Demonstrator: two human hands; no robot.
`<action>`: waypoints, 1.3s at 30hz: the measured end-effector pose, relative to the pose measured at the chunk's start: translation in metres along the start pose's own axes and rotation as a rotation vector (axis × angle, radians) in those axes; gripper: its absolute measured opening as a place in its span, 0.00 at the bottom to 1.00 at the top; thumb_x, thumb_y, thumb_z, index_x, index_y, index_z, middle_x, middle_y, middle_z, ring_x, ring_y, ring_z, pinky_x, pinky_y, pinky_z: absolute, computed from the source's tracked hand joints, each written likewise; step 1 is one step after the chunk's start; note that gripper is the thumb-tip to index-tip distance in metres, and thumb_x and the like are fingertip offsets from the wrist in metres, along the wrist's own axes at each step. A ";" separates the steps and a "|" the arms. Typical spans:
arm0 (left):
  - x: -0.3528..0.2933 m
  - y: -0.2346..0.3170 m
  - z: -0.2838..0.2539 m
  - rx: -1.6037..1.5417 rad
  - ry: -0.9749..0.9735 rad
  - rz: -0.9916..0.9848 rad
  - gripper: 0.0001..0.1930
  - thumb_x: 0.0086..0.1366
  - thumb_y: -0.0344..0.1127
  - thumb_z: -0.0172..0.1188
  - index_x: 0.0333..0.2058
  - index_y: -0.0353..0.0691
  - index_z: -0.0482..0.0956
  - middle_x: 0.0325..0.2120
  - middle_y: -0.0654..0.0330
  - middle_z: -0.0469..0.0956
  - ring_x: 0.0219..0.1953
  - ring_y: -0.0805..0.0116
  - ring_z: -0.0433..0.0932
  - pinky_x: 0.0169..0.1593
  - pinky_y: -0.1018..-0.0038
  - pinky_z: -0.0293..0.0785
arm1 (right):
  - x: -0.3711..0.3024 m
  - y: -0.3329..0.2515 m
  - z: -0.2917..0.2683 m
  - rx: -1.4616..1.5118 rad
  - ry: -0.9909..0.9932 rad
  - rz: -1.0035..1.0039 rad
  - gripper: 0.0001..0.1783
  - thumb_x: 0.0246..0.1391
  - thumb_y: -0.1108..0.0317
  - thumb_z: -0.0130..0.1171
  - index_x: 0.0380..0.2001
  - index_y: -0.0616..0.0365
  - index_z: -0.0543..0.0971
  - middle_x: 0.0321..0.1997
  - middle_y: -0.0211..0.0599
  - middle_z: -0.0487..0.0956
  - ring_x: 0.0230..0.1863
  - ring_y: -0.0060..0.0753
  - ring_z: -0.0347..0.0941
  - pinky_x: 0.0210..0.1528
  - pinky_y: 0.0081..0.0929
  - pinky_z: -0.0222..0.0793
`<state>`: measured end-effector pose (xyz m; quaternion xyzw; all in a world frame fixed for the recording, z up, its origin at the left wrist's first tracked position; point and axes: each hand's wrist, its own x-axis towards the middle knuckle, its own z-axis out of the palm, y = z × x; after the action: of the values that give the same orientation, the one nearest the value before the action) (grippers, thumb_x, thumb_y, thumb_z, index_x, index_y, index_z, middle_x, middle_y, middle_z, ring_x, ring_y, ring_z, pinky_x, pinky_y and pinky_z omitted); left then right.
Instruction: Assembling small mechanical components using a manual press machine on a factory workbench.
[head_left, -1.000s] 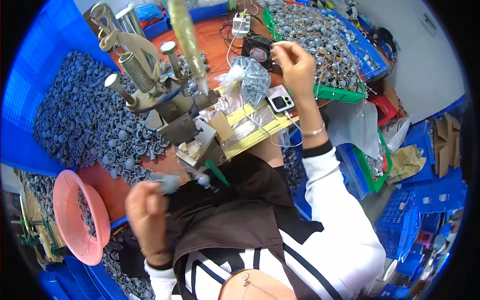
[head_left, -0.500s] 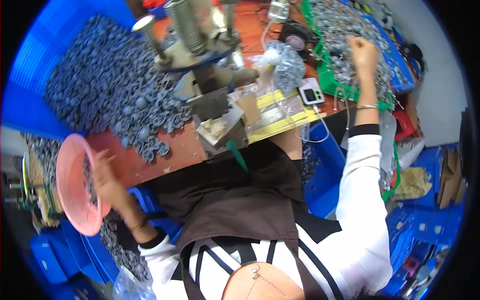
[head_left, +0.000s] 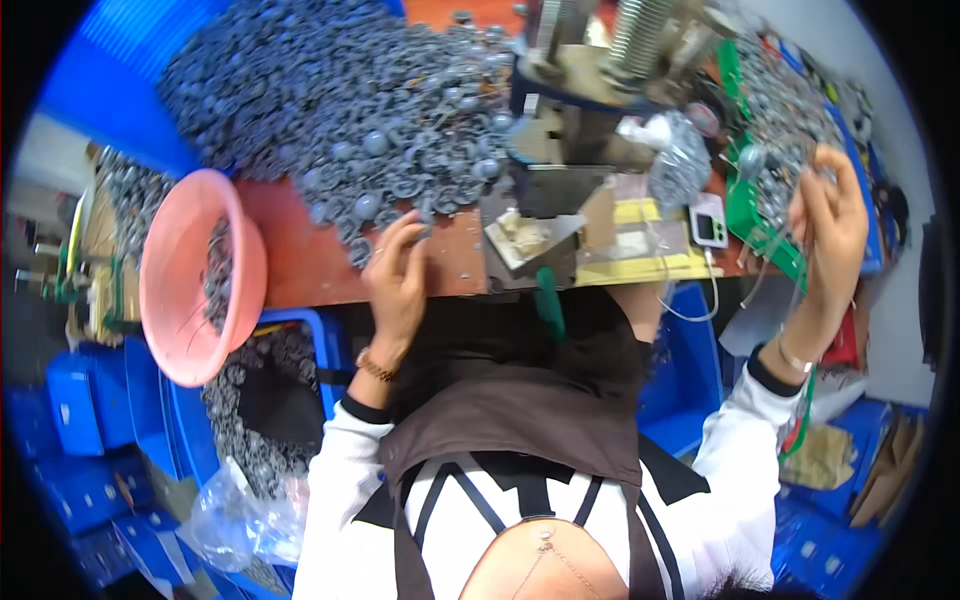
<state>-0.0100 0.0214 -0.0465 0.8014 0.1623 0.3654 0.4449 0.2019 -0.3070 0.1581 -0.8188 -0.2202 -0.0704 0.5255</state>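
My left hand (head_left: 395,290) is over the red worktop (head_left: 330,270), at the near edge of a heap of small grey cup-like parts (head_left: 330,120). Its thumb and fingertips close around a small grey part (head_left: 425,222). My right hand (head_left: 835,215) is raised at the green-edged tray (head_left: 742,195) on the right, where grey parts and thin strands lie. Its fingers are bent together, and what they hold, if anything, is too small to make out. Between the hands stands a press (head_left: 570,130) with springs and a small pale block (head_left: 522,235) at its base.
A pink basin (head_left: 250,265) with some grey parts sits at the table's left edge. Blue bins (head_left: 325,350) stand below the table. A white cabled device (head_left: 708,220) and a clear plastic bag (head_left: 682,165) lie right of the press. A green handle (head_left: 548,300) hangs at the front edge.
My left hand has left the pink basin and moved right to the heap's edge. My right hand has come lower at the green tray, and the whole view has shifted.
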 end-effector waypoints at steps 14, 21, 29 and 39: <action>0.008 0.037 0.072 -0.425 -0.193 -0.076 0.09 0.50 0.26 0.67 0.28 0.35 0.75 0.41 0.55 0.78 0.42 0.66 0.77 0.45 0.72 0.72 | -0.120 0.009 0.116 1.028 -0.760 0.095 0.10 0.49 0.72 0.61 0.25 0.71 0.77 0.20 0.53 0.78 0.20 0.38 0.77 0.20 0.23 0.72; 0.022 0.019 0.079 -0.197 -0.355 0.328 0.09 0.53 0.32 0.66 0.28 0.38 0.73 0.40 0.57 0.78 0.53 0.55 0.73 0.66 0.47 0.43 | -0.116 -0.008 0.126 0.642 -0.711 0.049 0.16 0.53 0.61 0.59 0.23 0.65 0.75 0.17 0.39 0.74 0.16 0.29 0.71 0.19 0.19 0.66; 0.014 0.025 0.056 -0.127 -0.255 0.181 0.24 0.54 0.35 0.66 0.48 0.33 0.71 0.53 0.48 0.70 0.59 0.49 0.66 0.64 0.56 0.55 | -0.111 -0.021 0.152 0.559 -0.881 -0.006 0.09 0.49 0.69 0.59 0.22 0.64 0.79 0.18 0.35 0.75 0.19 0.23 0.71 0.21 0.17 0.62; -0.039 0.043 -0.283 0.643 1.220 0.192 0.08 0.66 0.31 0.54 0.37 0.33 0.78 0.30 0.56 0.79 0.31 0.67 0.76 0.39 0.71 0.73 | -0.123 -0.012 0.187 0.462 -0.826 -0.152 0.03 0.41 0.80 0.59 0.19 0.65 0.81 0.20 0.36 0.76 0.22 0.28 0.68 0.25 0.23 0.61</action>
<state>-0.2462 0.1430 0.0672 0.5558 0.4119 0.7219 -0.0195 0.0648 -0.1715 0.0435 -0.6216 -0.4796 0.2733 0.5557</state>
